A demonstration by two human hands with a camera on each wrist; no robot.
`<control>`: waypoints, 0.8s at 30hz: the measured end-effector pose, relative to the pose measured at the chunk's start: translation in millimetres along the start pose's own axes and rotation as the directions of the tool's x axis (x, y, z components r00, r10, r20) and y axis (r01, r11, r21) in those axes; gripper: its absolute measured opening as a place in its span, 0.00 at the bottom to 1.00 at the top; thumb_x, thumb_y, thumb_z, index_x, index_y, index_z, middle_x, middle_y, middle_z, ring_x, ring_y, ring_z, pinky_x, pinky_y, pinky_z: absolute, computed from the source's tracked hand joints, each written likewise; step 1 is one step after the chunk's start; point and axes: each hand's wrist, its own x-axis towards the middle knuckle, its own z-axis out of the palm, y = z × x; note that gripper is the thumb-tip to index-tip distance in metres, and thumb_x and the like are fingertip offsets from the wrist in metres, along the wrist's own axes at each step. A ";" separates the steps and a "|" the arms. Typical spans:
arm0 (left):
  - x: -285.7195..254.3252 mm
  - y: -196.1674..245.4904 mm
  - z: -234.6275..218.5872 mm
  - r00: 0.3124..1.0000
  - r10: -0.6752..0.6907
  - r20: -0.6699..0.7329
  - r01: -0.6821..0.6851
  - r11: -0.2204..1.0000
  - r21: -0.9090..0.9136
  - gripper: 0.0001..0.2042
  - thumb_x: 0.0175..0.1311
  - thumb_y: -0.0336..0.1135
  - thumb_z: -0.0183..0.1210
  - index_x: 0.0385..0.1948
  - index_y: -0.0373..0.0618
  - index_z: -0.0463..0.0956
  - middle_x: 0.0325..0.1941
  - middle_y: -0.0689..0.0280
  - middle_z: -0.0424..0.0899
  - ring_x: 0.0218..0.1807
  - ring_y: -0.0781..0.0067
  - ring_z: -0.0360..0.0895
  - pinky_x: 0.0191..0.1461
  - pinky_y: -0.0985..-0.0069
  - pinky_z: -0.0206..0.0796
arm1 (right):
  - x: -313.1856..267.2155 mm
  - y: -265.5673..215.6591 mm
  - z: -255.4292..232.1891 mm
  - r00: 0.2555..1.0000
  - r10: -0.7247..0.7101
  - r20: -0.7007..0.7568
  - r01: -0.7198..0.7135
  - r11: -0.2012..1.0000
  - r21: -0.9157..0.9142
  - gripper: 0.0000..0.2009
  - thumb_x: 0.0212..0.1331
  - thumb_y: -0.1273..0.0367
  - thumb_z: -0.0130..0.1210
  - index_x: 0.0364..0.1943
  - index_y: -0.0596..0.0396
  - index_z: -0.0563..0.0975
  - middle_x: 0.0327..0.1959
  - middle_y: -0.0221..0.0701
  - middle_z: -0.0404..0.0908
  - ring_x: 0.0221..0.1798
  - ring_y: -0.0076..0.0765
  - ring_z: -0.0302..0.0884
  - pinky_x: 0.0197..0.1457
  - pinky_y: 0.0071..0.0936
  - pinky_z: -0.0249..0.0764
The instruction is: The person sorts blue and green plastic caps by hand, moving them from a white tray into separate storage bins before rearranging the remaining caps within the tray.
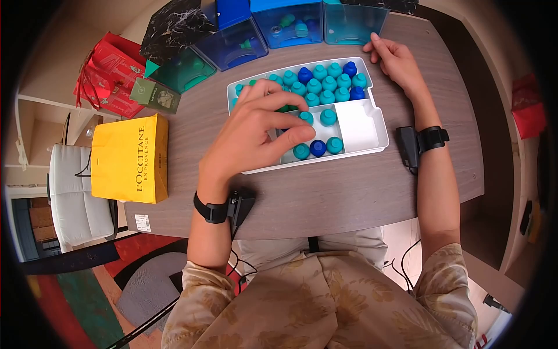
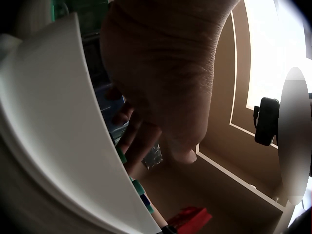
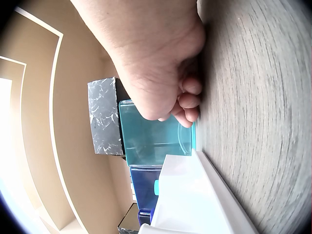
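Note:
A white tray (image 1: 360, 125) holds rows of teal, blue and green bottles. My left hand (image 1: 247, 131) hovers over its left and middle part, fingers bent loosely and thumb near the index finger, beside a teal bottle (image 1: 306, 117); no bottle is plainly gripped. In the left wrist view the left hand (image 2: 161, 73) hangs past the white tray wall (image 2: 73, 126). My right hand (image 1: 398, 64) rests on the table by the tray's far right corner, fingers loosely curled. Nothing shows in the right hand (image 3: 151, 63) in the right wrist view, where the teal bin (image 3: 156, 136) stands beyond it.
Behind the tray stand a green bin (image 1: 189, 70), blue bins (image 1: 235, 43) and a teal bin (image 1: 354, 24), some with bottles inside. A yellow bag (image 1: 125, 160), a red bag (image 1: 110, 70) and a small green box (image 1: 154, 95) are at the left.

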 end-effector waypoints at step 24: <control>-0.3 -1.9 -0.9 1.000 0.023 -0.006 -0.023 1.000 -0.008 0.10 0.65 0.40 0.67 0.40 0.47 0.92 0.55 0.67 0.87 0.59 0.58 0.72 0.68 0.61 0.63 | -1.3 -1.8 0.8 1.000 -0.002 -0.006 0.002 1.000 -0.017 0.24 0.78 0.47 0.52 0.41 0.51 0.89 0.26 0.18 0.79 0.25 0.15 0.66 0.30 0.19 0.65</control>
